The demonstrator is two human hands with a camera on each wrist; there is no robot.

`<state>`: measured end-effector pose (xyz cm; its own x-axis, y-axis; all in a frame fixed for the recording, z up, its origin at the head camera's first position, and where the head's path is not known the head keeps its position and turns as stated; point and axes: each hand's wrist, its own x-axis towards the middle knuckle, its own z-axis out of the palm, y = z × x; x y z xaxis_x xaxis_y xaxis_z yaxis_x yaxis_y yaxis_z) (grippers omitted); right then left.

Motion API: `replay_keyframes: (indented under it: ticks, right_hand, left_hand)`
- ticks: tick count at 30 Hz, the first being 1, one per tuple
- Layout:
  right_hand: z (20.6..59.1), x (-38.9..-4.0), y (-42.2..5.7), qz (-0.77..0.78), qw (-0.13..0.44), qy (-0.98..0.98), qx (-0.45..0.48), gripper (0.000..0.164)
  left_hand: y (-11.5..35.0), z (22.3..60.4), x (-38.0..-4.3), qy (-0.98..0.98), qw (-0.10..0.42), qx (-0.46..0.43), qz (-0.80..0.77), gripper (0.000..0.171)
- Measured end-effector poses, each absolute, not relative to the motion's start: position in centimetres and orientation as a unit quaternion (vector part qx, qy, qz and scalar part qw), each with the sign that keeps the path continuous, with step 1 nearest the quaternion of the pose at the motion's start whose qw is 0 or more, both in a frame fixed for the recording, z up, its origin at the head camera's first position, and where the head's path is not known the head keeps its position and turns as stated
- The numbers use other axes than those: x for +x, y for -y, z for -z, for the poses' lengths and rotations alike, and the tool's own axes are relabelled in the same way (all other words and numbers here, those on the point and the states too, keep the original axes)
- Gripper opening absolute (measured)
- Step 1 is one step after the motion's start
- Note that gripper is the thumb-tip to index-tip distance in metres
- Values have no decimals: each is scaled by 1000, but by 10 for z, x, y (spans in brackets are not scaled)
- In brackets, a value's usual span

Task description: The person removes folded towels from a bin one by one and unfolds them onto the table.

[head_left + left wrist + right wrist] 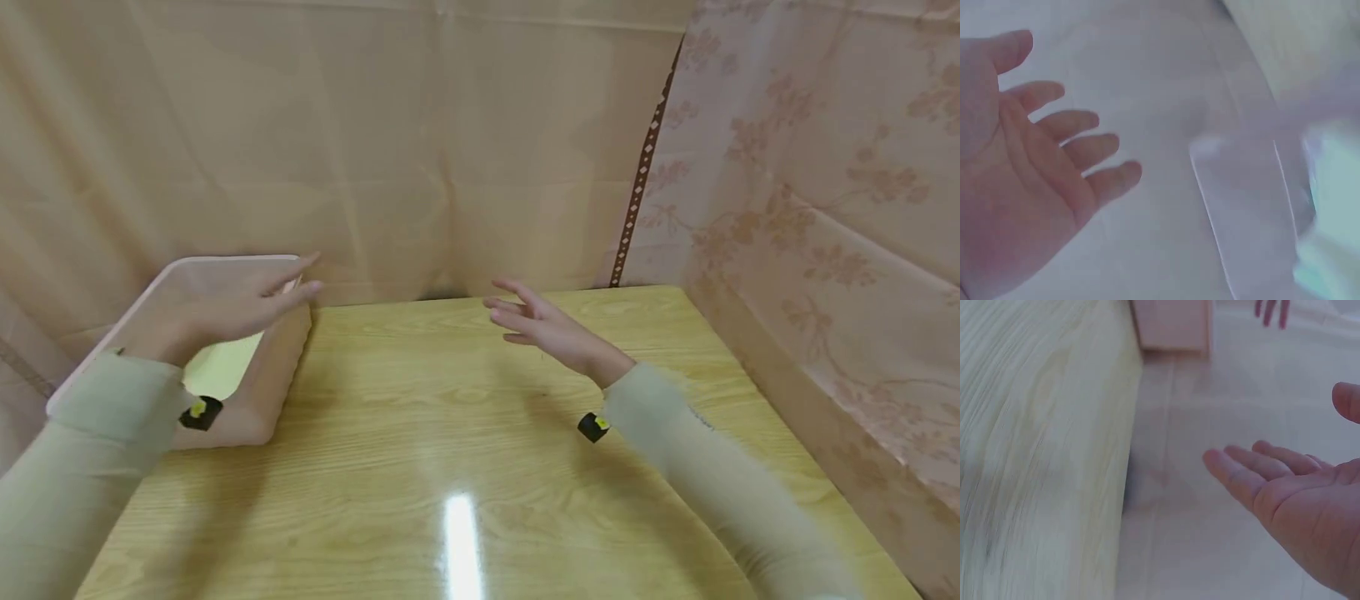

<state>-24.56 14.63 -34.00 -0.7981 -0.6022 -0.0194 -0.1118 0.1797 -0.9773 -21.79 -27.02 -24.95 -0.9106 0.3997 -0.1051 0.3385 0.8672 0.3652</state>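
Note:
My left hand [232,317] hovers over the pink plastic bin [281,367] at the table's left, fingers extended and holding nothing. In the left wrist view that hand [1041,162] shows its bare palm with the fingers spread, apart from the bin [1235,200]. Something pale yellow-green [225,367] shows inside the bin, partly behind the left wrist; its kind is unclear. Above the right-hand half of the table my right hand [551,329] is held in the air, its fingers loosely extended. The right wrist view shows this palm [1316,506] bare too.
The wooden table [420,450] reaches back to a beige curtain [375,150]. A floral curtain [840,208] hangs along the right side. Black wrist devices [592,427] sit at both sleeve cuffs. A bright light reflection [462,542] lies on the table near the front.

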Motion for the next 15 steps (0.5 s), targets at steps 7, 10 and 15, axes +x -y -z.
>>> replay_keyframes:
  ticks: [7,10,15]
  right_hand:
    - [350,-250,-79,665,229,-668,-242,59]
    - [358,-246,-49,679,256,-643,-245,57]
    - [371,-233,9,696,311,-603,-234,60]
  left_hand:
    - [357,236,-251,-934,169,110,-295,77]
    - [381,240,-254,-924,194,103,-313,75]
    - [405,255,-256,-920,233,94,-299,72]
